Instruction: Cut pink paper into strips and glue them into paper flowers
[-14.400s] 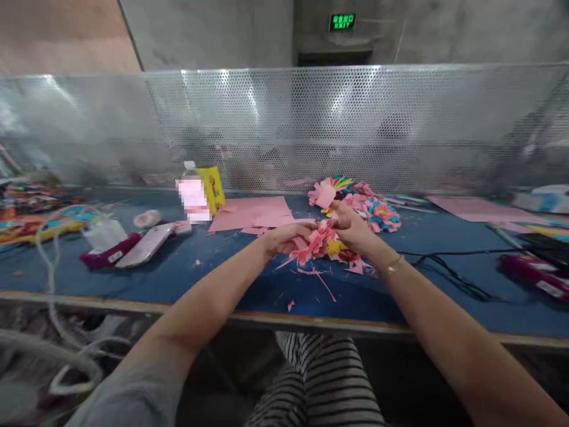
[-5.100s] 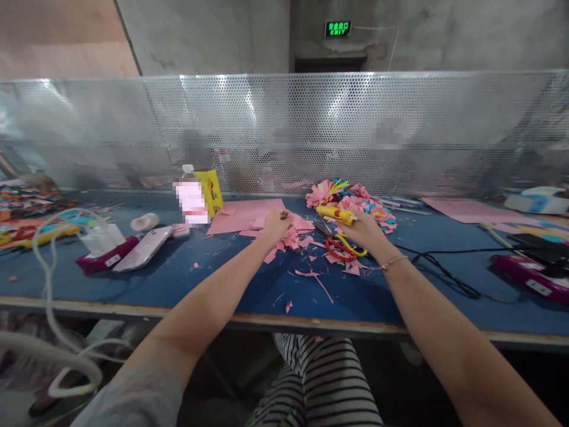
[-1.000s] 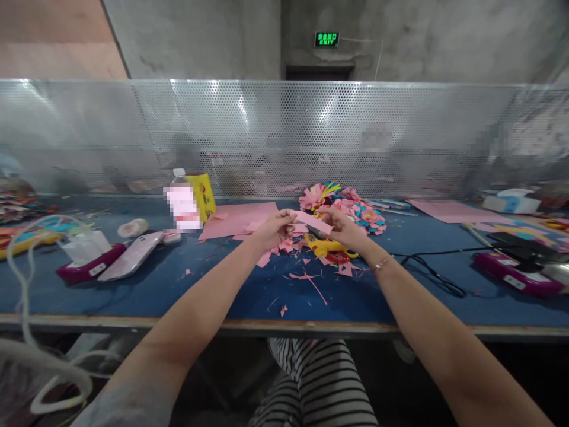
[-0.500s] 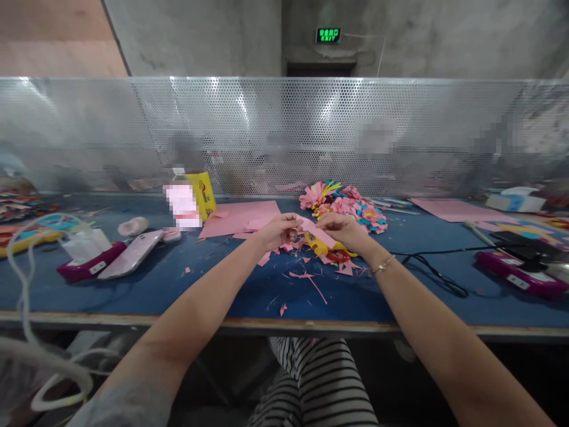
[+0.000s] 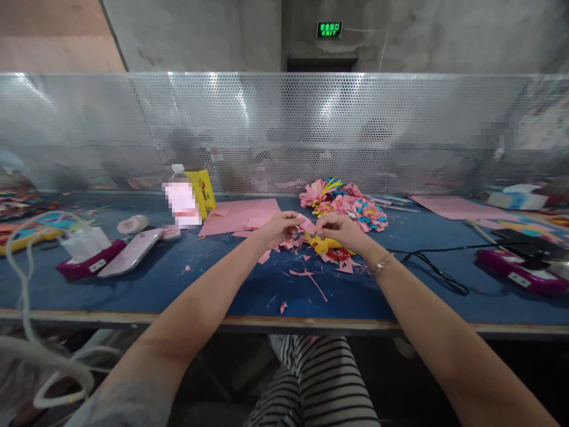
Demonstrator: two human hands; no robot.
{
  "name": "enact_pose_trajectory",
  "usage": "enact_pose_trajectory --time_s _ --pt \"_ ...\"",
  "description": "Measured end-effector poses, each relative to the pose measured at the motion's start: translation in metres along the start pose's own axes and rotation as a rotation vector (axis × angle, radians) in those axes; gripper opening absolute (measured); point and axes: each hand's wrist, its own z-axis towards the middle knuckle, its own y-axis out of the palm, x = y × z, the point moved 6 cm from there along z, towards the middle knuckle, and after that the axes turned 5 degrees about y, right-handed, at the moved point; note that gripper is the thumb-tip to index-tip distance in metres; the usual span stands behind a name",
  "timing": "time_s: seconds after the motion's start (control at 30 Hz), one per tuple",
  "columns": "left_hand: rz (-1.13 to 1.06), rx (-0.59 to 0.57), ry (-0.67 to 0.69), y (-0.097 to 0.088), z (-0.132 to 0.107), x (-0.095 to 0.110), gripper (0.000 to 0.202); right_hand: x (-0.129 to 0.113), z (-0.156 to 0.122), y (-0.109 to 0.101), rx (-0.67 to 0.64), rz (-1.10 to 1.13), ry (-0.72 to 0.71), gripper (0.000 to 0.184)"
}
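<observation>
Both hands meet above the blue table (image 5: 133,284), pinching one small piece of pink paper (image 5: 308,225) between them. My left hand (image 5: 281,228) grips its left end with fingers closed. My right hand (image 5: 338,228) pinches the right end. Just under my right hand lie scissors with red and yellow handles (image 5: 332,251) and a yellow glue tube, partly hidden. Pink paper scraps (image 5: 306,274) are scattered below the hands. A heap of finished paper flowers (image 5: 351,206), pink with yellow and blue, sits behind the hands.
Pink paper sheets (image 5: 242,214) lie behind my left hand. A yellow box (image 5: 202,191), a tape roll (image 5: 131,224), a phone (image 5: 133,252) and magenta packs (image 5: 82,267) are at the left. A black cable (image 5: 435,273) runs right. A perforated metal screen (image 5: 284,130) closes the back.
The long pink strip held stretched between both hands a second ago is now folded into a small piece, and my hands have come closer together.
</observation>
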Motion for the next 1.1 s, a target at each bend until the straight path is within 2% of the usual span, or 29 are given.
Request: enact_pose_trajectory --time_s 0.17,0.37,0.53,0.77,1.1 --pt "-0.100 0.033 0.109 0.003 -0.001 0.008 0.014 0.002 0.002 -0.001 0.064 -0.055 0.034 0.020" --pt "-0.133 0.106 0.152 0.003 -0.001 0.009 0.020 0.001 0.005 -0.005 0.142 -0.141 0.016 0.020" --pt "0.071 0.116 0.230 0.000 0.003 0.007 0.016 0.001 0.006 -0.005 0.165 -0.161 0.004 0.021" --pt "0.332 0.191 0.287 0.006 -0.003 0.018 0.005 0.001 0.008 -0.003 0.167 -0.194 -0.017 0.021" --pt "0.351 0.140 0.323 0.014 -0.006 0.020 0.004 0.000 0.007 -0.003 0.182 -0.236 0.020 0.020"
